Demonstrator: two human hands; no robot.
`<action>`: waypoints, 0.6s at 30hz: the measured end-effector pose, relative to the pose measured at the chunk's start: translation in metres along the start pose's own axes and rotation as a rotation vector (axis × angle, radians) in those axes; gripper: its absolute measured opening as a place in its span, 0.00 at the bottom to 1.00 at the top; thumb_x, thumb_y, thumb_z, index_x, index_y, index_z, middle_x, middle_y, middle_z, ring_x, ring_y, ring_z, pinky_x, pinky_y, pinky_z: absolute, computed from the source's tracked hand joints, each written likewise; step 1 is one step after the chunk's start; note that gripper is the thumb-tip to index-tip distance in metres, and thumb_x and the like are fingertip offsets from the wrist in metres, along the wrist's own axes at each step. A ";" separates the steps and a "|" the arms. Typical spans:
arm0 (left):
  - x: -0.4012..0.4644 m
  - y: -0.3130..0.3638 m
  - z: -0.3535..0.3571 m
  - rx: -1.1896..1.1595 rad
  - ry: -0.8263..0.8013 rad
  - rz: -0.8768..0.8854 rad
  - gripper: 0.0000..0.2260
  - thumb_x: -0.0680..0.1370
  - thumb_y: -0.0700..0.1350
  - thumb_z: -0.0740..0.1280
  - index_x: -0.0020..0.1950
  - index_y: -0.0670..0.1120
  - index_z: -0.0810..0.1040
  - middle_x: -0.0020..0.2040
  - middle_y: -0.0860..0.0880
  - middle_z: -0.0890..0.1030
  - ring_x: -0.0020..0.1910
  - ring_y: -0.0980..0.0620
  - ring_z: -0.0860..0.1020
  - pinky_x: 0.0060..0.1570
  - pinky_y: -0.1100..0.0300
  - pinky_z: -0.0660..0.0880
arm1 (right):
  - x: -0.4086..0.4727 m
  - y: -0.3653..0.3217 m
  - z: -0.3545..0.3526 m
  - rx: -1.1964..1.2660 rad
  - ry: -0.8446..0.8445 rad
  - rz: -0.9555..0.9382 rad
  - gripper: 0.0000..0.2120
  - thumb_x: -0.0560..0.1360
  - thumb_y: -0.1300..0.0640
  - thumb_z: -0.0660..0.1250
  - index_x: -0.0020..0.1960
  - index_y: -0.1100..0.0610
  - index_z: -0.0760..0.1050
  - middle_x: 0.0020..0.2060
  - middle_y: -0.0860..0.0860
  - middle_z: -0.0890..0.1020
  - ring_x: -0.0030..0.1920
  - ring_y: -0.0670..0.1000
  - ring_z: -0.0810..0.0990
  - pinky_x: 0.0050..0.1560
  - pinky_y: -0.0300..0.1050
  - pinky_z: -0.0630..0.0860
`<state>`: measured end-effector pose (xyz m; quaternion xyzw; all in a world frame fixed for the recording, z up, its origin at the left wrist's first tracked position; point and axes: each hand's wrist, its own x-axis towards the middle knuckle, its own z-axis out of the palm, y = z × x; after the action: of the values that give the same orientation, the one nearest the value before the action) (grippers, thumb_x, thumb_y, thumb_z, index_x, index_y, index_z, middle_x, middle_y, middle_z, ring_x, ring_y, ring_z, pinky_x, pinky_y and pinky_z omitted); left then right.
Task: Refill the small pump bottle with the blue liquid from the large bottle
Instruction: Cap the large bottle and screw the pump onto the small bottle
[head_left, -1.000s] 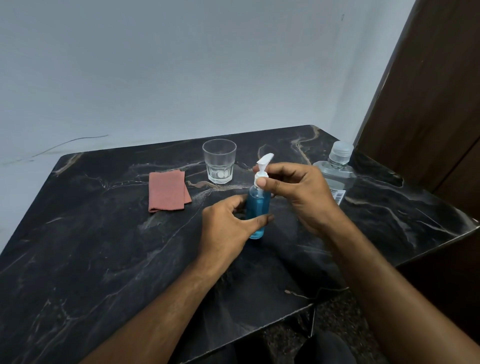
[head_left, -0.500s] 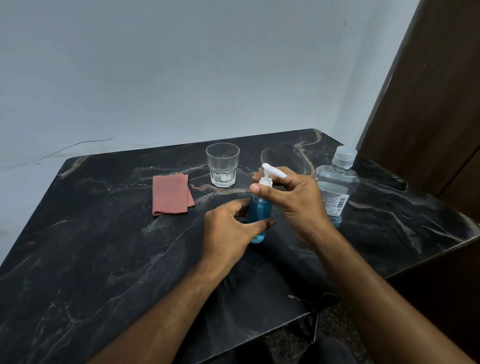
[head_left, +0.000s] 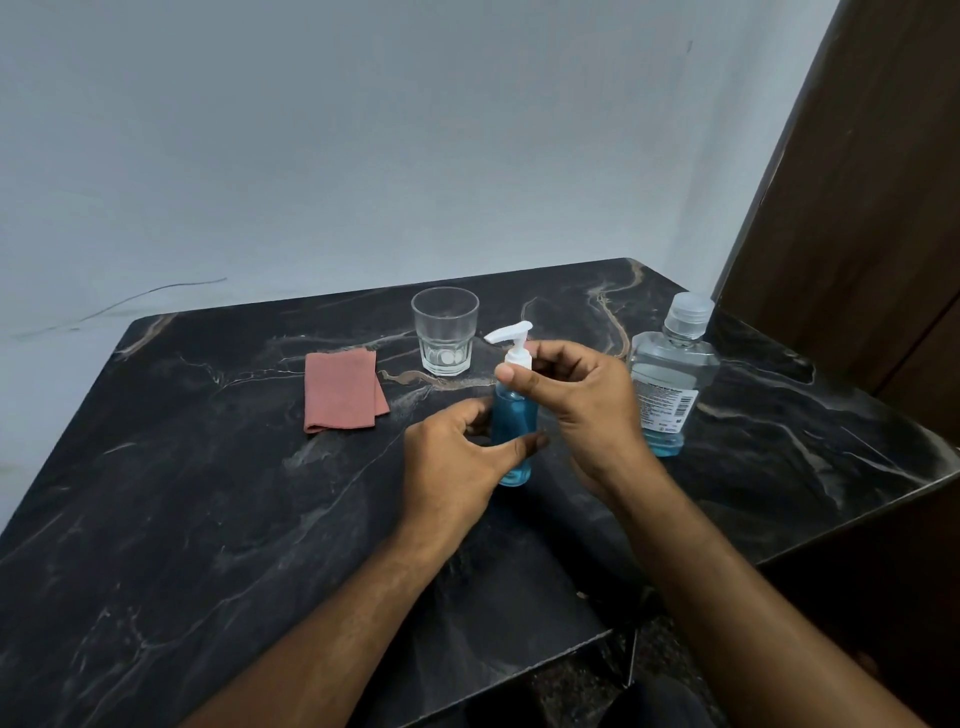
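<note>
The small pump bottle (head_left: 513, 423) stands upright near the middle of the black marble table (head_left: 208, 519), filled with blue liquid. Its white pump head (head_left: 511, 338) points left. My left hand (head_left: 457, 462) wraps around the bottle's lower body. My right hand (head_left: 576, 400) pinches the white collar under the pump head with thumb and fingers. The large bottle (head_left: 670, 384) stands capped to the right, clear, with only a thin layer of blue liquid at its bottom.
An empty drinking glass (head_left: 445, 330) stands behind the pump bottle. A folded reddish cloth (head_left: 343, 389) lies to the left. A grey wall runs behind the table, a brown wooden panel (head_left: 857, 182) rises at right, and the table's front edge is close to me.
The pump head has turned: its nozzle pointed up-right, then right, and now points left. My right hand shifted its grip on the collar. The left hand stays on the bottle.
</note>
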<state>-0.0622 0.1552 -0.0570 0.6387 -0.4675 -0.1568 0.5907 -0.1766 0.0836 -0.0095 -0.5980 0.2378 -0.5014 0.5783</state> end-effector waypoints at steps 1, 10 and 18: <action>0.000 0.000 0.000 -0.009 0.000 -0.010 0.21 0.62 0.55 0.84 0.53 0.53 0.87 0.44 0.62 0.87 0.43 0.68 0.84 0.43 0.72 0.79 | 0.000 0.001 0.001 0.005 -0.004 0.005 0.15 0.62 0.58 0.80 0.47 0.57 0.83 0.39 0.49 0.87 0.42 0.45 0.85 0.46 0.37 0.81; 0.002 0.006 -0.002 -0.073 -0.029 -0.049 0.21 0.62 0.53 0.84 0.53 0.51 0.87 0.44 0.59 0.88 0.43 0.64 0.85 0.47 0.62 0.83 | 0.005 -0.004 -0.014 -0.082 -0.176 0.017 0.13 0.76 0.62 0.70 0.60 0.63 0.82 0.57 0.55 0.85 0.61 0.51 0.82 0.63 0.50 0.78; 0.001 0.003 -0.003 0.008 0.002 -0.010 0.20 0.62 0.55 0.84 0.52 0.53 0.87 0.43 0.60 0.87 0.42 0.67 0.84 0.44 0.67 0.81 | 0.000 0.000 -0.002 0.023 0.008 0.031 0.14 0.62 0.61 0.79 0.47 0.61 0.85 0.43 0.55 0.88 0.45 0.50 0.87 0.44 0.38 0.81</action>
<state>-0.0608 0.1570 -0.0535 0.6436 -0.4644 -0.1571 0.5877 -0.1789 0.0830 -0.0100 -0.5854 0.2437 -0.4975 0.5920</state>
